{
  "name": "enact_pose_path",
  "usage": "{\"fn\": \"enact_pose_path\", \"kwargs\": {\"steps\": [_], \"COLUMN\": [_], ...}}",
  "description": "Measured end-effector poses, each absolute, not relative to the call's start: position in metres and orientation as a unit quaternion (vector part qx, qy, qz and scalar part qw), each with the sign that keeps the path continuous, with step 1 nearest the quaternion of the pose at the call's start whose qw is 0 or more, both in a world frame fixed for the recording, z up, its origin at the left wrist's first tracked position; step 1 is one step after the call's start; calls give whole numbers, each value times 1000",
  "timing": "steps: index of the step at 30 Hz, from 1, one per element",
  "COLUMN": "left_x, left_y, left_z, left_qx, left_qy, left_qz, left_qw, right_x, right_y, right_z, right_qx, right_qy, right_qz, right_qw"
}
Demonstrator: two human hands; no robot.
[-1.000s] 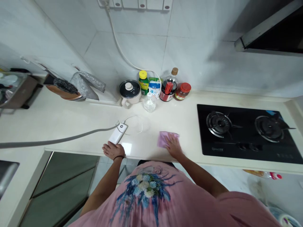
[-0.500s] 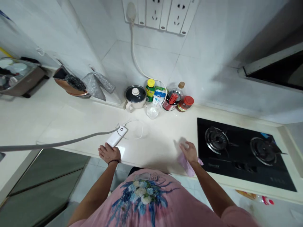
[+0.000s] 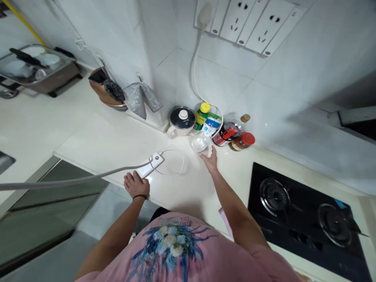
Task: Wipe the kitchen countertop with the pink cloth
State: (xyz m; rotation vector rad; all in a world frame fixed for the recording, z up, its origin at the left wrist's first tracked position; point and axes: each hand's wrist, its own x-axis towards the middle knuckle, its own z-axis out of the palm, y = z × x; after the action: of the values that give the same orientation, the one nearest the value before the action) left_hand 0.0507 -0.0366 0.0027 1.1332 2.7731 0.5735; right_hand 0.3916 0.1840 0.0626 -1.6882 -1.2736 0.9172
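My left hand (image 3: 136, 184) lies flat at the counter's front edge, fingers spread, beside a white power bank (image 3: 150, 165) with a cable plugged into it. My right hand (image 3: 209, 159) reaches towards the wall, thumb and fingers apart, right at the near side of a clear container (image 3: 200, 142). Whether the fingertips touch it I cannot tell. Behind the container stand a white and blue packet (image 3: 212, 123), a green bottle with a yellow cap (image 3: 201, 116) and a dark bottle with a red cap (image 3: 225, 135). A pink cloth (image 3: 225, 221) is partly hidden under my right forearm.
A small pot with a glass lid (image 3: 181, 120) stands left of the bottles, a red-lidded jar (image 3: 242, 141) to their right. The black gas hob (image 3: 308, 219) fills the right side. A grey cable (image 3: 88, 178) crosses the left counter. Sockets (image 3: 249, 25) are on the wall.
My right hand has left the pink cloth and moved forward and left to the clear container. My left hand stays at the counter edge. The view has turned to the left.
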Motion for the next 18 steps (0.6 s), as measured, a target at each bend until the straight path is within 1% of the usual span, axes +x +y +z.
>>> {"fn": "enact_pose_path", "kwargs": {"steps": [2,5,8,10,13,16,18], "left_x": [50,49,49,49,49,49,49], "left_y": [-36,-36,-37,-38,-38,-38,-38], "left_z": [2,3,4,5,7,8,8], "left_qx": [368,362,362,363,364,365,368], "left_qy": [910,912,913,912,911,910,909], "left_qz": [186,181,178,178,180,181,183], "left_qw": [55,67,68,67,70,72,72], "right_x": [364,332,320,321,327,336,348], "right_y": [192,219,231,216,162,97,61], "right_z": [59,65,75,79,79,77,79], "right_qx": [-652,-629,-645,-650,-622,-589,-586], "right_qy": [-524,-518,-480,-469,-439,-364,-330], "right_qz": [329,321,326,340,422,520,547], "right_qw": [439,482,497,491,492,500,498]}}
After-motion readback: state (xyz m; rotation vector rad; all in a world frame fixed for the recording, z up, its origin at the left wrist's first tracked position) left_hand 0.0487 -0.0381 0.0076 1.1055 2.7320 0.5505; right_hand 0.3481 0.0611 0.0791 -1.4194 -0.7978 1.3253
